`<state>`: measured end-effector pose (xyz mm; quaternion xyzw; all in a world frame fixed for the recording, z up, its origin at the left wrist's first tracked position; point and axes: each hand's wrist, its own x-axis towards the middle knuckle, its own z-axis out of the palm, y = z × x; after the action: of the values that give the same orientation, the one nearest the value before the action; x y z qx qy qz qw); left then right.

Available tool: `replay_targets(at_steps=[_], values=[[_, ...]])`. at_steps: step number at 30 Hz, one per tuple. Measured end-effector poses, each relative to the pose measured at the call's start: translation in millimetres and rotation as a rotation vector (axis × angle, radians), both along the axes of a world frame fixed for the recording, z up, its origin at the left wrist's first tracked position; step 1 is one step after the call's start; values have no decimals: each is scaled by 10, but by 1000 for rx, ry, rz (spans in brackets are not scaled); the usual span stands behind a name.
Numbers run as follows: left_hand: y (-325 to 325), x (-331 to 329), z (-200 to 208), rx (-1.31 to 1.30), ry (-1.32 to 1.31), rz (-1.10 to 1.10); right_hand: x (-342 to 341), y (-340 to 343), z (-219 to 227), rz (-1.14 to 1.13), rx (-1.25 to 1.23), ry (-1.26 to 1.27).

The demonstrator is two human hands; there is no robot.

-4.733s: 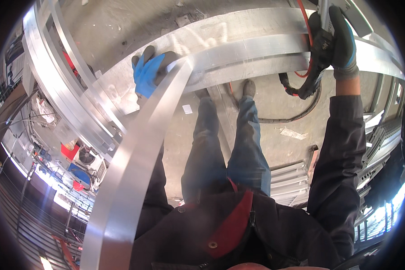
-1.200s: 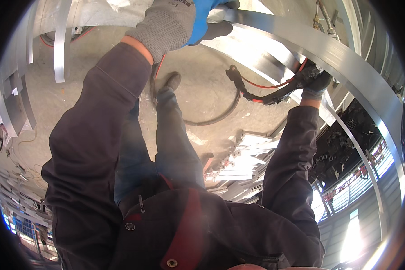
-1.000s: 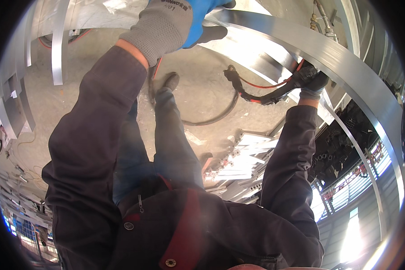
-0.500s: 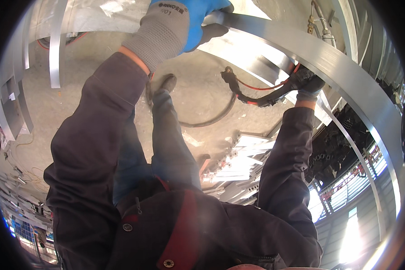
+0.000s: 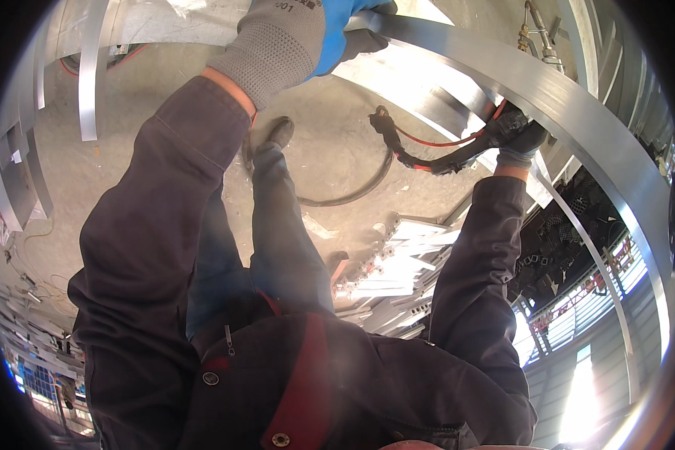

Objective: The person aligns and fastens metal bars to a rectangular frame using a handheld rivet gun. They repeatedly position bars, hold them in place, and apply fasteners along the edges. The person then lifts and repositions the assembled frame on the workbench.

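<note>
The left hand (image 5: 319, 37), in a grey knit glove with a blue coating, is at the far side of the scene, its thumb and fingers closed on the near-left end of a long silvery metal bar (image 5: 555, 97). From that grip the bar runs to the right and then bends, as the fisheye shows it, toward the near right, passing in front of part of the right hand (image 5: 530, 141). This hand, in a dark-palmed glove with a grey cuff, is curled around a black-wrapped tool handle (image 5: 507, 126); the bar hides some of its fingers and whatever lies beyond the handle. A black-wrapped cable (image 5: 457, 160) trails left from the handle, with a thin red hose (image 5: 442, 143) beside it, and a dark hose (image 5: 356, 197) loops over the concrete floor (image 5: 322, 131). Beyond the bar, at the far right, is a brass-fitted metal valve assembly (image 5: 540, 41). Metal profiles (image 5: 409, 259) lie brightly lit between the person's legs and right sleeve (image 5: 480, 247). At the far left, a narrow metal strip (image 5: 90, 82) points toward the person, near a shoe (image 5: 281, 132) on the floor.
</note>
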<state>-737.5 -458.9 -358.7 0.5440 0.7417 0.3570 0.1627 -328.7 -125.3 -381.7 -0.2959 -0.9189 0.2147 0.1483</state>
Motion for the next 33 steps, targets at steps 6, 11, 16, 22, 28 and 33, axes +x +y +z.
replay_targets(at_steps=[6,11,16,22,28,33], values=[[-13,-13,45,18,-13,-1,20,23,-21,-76,-95,4],[-27,4,-32,63,-33,10,96,71,-77,-67,-63,83],[-32,5,-44,20,-33,-2,100,87,-55,-8,-30,-17],[-32,-1,-23,37,-27,-13,-157,-132,227,-240,-909,515],[-53,-6,23,11,-49,-24,-265,-210,356,-259,-1237,651],[-34,-1,18,40,-36,5,-52,-19,-17,-119,-198,150]])
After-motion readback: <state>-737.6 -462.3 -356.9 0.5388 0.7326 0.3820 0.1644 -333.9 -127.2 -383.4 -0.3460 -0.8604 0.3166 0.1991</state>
